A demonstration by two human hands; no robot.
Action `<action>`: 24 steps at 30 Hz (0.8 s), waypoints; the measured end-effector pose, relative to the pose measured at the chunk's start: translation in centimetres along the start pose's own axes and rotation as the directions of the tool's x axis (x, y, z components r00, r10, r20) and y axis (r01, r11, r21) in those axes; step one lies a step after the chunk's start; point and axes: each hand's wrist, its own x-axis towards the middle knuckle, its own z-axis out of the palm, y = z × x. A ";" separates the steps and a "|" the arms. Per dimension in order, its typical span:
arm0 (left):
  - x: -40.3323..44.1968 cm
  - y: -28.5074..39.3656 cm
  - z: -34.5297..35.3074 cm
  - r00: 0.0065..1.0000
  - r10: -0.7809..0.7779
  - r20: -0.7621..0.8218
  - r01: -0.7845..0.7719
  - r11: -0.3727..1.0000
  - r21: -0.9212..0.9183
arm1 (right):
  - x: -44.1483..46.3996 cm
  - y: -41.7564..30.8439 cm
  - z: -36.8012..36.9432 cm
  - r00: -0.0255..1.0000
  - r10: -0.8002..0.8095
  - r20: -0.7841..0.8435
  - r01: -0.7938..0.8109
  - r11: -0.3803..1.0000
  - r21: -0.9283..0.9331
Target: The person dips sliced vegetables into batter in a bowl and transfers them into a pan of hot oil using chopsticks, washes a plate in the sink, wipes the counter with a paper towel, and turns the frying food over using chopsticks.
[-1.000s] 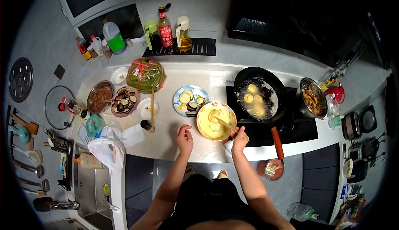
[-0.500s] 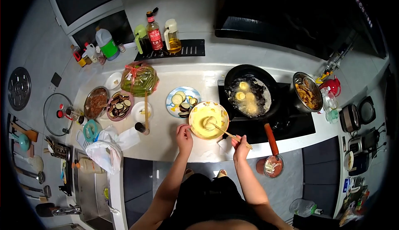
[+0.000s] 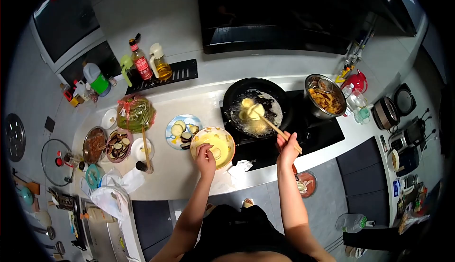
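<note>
My right hand (image 3: 286,149) grips a pair of chopsticks (image 3: 276,128), their tips over the black wok (image 3: 233,96). At the tips is a pale yellow, batter-coated piece (image 3: 256,111); other coated pieces (image 3: 247,103) lie in the bubbling oil. My left hand (image 3: 205,160) reaches over the near left rim of a patterned bowl (image 3: 228,141) of yellow batter. Its fingers are curled and pressed together, with a coated round piece (image 3: 217,153) beside them; whether they pinch anything is hidden. Behind the bowl, a blue-and-white plate (image 3: 169,128) holds several eggplant slices (image 3: 177,129).
Right of the wok stands a metal pot (image 3: 327,114) with browned food. To the left are a bag of green vegetables (image 3: 136,115), a pink plate of eggplant (image 3: 118,146) and a bowl of minced filling (image 3: 95,144). A crumpled tissue (image 3: 241,168) lies by the stove edge.
My right hand has carried the chopsticks and a coated piece from the batter bowl to the wok. My left hand has moved from beside the bowl to over it. The camera view has turned.
</note>
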 end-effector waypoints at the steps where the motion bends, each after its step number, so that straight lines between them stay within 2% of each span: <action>1: 0.1 0.5 0.5 1.000 0.005 0.008 -0.005 1.000 -0.010 | 1.1 -0.1 -0.1 0.998 -0.052 -0.018 0.050 0.996 -0.077; 2: 0.2 0.8 1.0 1.000 0.010 0.015 -0.009 1.000 -0.019 | 2.0 0.1 0.0 0.986 -0.164 -0.018 0.160 0.979 -0.126; 4: 0.3 0.4 1.9 0.996 0.087 -0.017 -0.087 0.996 0.012 | 3.8 0.9 0.0 0.965 -0.263 0.004 0.257 0.940 -0.225; 6: 0.2 0.1 2.3 0.992 0.125 -0.033 -0.124 0.992 0.024 | 5.5 2.2 -0.1 0.953 -0.300 0.041 0.297 0.900 -0.320; 9: 0.2 0.2 2.5 0.993 0.111 -0.033 -0.111 0.994 0.015 | 6.8 3.1 -0.1 0.966 -0.251 0.061 0.253 0.869 -0.424; 15: -0.1 0.5 2.5 0.993 0.108 -0.037 -0.108 0.994 0.014 | 5.7 1.9 -0.1 0.893 -0.425 0.146 0.416 0.660 -0.625; 18: -0.2 0.4 2.5 0.992 0.119 -0.032 -0.118 0.993 0.022 | 4.6 1.9 -0.6 0.891 -0.436 0.127 0.436 0.746 -0.502; 21: -0.5 -0.3 1.9 0.993 0.115 -0.039 -0.114 0.993 0.030 | 1.8 1.5 -0.8 0.929 -0.348 0.122 0.369 0.862 -0.349; 22: -0.6 -1.0 1.6 0.991 0.124 -0.048 -0.122 0.992 0.042 | 0.9 1.8 -1.1 0.953 -0.270 0.137 0.300 0.897 -0.325; 24: -1.0 -1.7 0.5 0.994 0.091 -0.067 -0.087 0.995 0.053 | -1.8 2.1 -0.8 0.948 -0.255 0.189 0.299 0.917 -0.265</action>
